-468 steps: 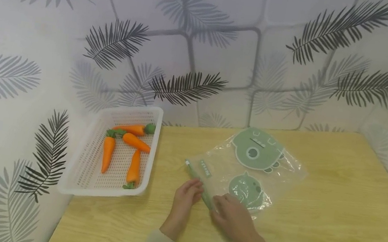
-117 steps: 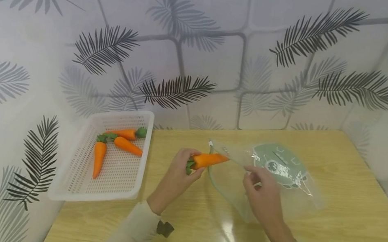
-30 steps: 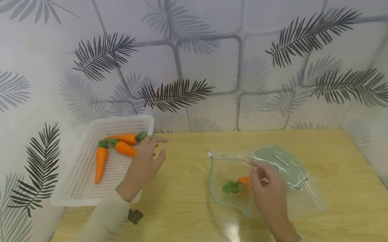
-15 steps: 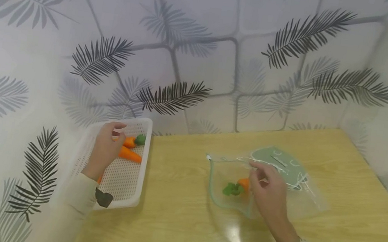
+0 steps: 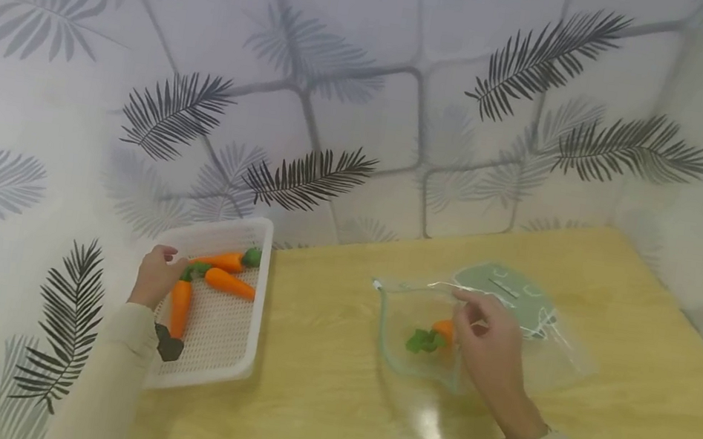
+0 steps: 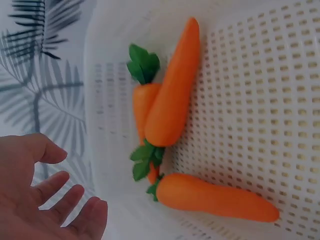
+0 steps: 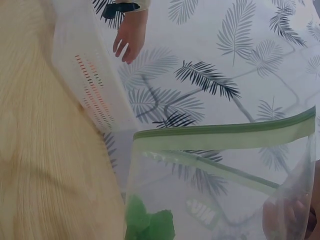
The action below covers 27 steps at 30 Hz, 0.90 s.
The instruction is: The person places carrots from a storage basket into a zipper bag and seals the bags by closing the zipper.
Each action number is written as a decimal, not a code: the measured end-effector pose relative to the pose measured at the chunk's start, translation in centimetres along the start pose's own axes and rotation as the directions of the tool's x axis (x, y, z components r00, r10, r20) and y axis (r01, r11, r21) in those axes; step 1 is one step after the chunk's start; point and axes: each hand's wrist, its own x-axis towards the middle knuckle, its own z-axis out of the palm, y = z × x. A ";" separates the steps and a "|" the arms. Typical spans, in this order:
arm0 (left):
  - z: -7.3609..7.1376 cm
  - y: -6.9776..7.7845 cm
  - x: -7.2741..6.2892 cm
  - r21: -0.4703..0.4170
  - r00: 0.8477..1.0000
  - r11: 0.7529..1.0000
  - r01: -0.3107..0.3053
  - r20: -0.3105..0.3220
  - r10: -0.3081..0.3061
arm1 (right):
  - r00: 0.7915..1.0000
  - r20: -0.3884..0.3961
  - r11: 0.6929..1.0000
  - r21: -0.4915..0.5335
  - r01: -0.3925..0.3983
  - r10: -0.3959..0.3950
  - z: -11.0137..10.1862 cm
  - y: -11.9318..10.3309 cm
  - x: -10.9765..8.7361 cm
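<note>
While one carrot [image 5: 444,329] stays inside the open bag [image 5: 519,293], the left hand [image 5: 157,279] has crossed from the right rim of the basket [image 5: 258,304] to its left side | left: empty, fingers loosely bent, near three carrots [image 5: 230,283] | right hand [image 5: 490,338]: pinching bag's mouth | wooden table [image 5: 311,364]; leaf-print wall [image 5: 369,19] behind

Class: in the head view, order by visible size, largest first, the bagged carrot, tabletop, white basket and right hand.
1. Tabletop
2. White basket
3. Right hand
4. Bagged carrot, partly hidden
</note>
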 end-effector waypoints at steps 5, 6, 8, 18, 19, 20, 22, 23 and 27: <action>-0.3 -2.2 0.6 0.070 0.993 0.995 0.077 0.079 -0.082 | 1.000 0.013 1.000 0.015 -0.011 0.011 0.3 -0.1 0.2; -0.4 -2.4 0.7 0.094 0.991 0.992 0.080 0.098 -0.089 | 1.000 0.012 1.000 0.012 -0.012 0.012 0.4 -0.1 0.3; -0.5 -2.9 1.0 0.137 0.984 0.986 0.092 0.141 -0.111 | 1.000 0.012 1.000 0.008 -0.015 0.015 0.4 -0.2 0.4; -1.0 -3.7 2.1 0.269 0.949 0.958 0.099 0.266 -0.172 | 1.000 -0.007 1.000 -0.016 -0.021 0.021 0.5 0.1 0.7; -1.0 -3.8 2.2 0.265 0.945 0.959 0.097 0.279 -0.172 | 1.000 -0.008 0.999 -0.026 -0.019 0.019 0.5 0.2 0.7; -0.9 -4.0 2.4 0.260 0.940 0.960 0.098 0.292 -0.176 | 1.000 -0.009 0.999 -0.032 -0.015 0.015 0.5 0.2 0.7; -0.7 -4.4 2.8 0.249 0.934 0.963 0.106 0.308 -0.183 | 1.000 -0.004 0.999 -0.046 -0.004 0.004 0.6 0.3 0.6; -0.5 -4.6 3.1 0.250 0.932 0.963 0.103 0.315 -0.182 | 1.000 0.001 0.999 -0.053 0.002 -0.002 0.5 0.4 0.5; 0.8 -5.0 4.0 0.245 0.915 0.964 0.100 0.359 -0.186 | 1.000 0.020 0.998 -0.059 -0.003 0.004 0.2 0.6 0.2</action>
